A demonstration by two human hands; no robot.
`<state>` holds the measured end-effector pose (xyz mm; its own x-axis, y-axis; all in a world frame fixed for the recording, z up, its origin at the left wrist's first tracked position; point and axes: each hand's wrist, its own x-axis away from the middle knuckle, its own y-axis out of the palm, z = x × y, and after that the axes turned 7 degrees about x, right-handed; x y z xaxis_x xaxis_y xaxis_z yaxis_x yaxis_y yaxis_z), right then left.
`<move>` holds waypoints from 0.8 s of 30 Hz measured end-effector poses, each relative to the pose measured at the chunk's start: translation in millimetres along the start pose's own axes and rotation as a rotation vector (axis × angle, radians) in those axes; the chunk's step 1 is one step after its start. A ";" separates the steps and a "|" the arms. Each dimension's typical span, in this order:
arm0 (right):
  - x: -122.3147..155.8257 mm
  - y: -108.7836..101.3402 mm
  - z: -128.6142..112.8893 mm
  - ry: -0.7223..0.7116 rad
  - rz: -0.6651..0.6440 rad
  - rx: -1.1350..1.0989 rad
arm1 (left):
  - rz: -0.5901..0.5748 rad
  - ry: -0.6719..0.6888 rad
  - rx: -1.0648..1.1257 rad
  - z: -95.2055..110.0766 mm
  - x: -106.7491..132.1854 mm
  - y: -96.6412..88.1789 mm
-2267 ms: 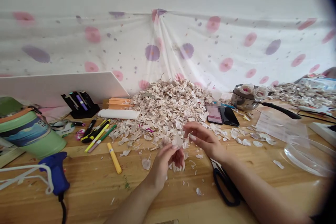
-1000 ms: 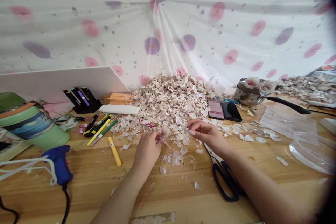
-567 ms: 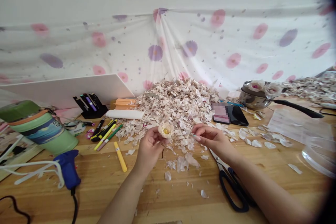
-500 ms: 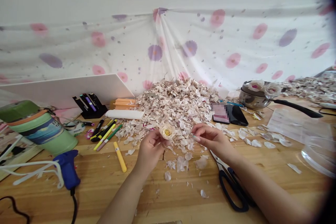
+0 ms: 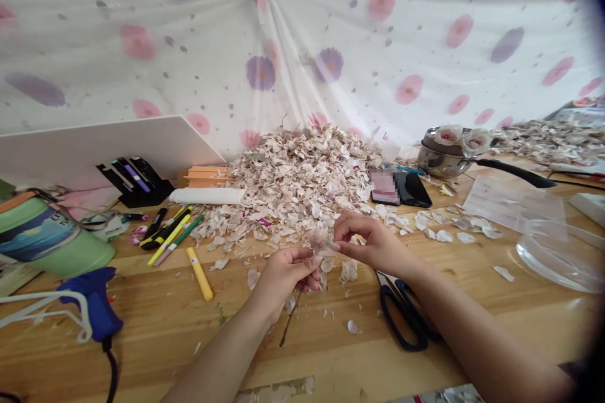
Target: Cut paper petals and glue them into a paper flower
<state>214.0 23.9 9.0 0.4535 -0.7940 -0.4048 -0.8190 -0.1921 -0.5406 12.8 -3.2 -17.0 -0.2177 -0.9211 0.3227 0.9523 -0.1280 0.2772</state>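
A pale dried-petal flower (image 5: 320, 240) is tipped so that its side faces me, its yellow centre out of sight. Its thin brown stem (image 5: 289, 321) slants down below my left hand (image 5: 290, 271), whose fingers are closed around the flower's base. From the right, my right hand (image 5: 366, 239) pinches a petal at the flower's edge, thumb and forefinger together. Just beyond both hands rises a large heap of dried petals (image 5: 302, 170). Black-handled scissors (image 5: 401, 318) lie under my right forearm, and a few loose petals (image 5: 348, 271) are scattered near the hands.
At left are a blue glue gun (image 5: 97, 302), a green tumbler (image 5: 57, 233), markers (image 5: 170, 236) and a pen stand (image 5: 137, 182). Two phones (image 5: 413, 189), a saucepan (image 5: 444, 160) with two flowers on it and a clear round dish (image 5: 558, 264) occupy the right.
My right hand has come in from apart to touch the flower. My left hand has turned the flower from face-on to side-on, and its stem now shows. The view has shifted slightly right and down.
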 end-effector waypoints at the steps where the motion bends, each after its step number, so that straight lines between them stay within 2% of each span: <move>1: 0.1 -0.6 -0.2 -0.001 -0.013 0.022 | -0.008 -0.015 -0.009 -0.2 0.5 0.2; 12: 0.1 -2.1 2.6 0.032 -0.087 0.134 | -0.047 -0.108 -0.083 3.4 3.6 -0.2; 24: 0.1 2.1 5.3 0.052 -0.081 0.177 | -0.089 -0.144 -0.166 3.7 4.5 3.7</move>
<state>214.1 26.5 3.9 0.4931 -0.8097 -0.3183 -0.7036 -0.1559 -0.6933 14.6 -6.4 -11.2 -0.3195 -0.8430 0.4327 0.9474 -0.2760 0.1618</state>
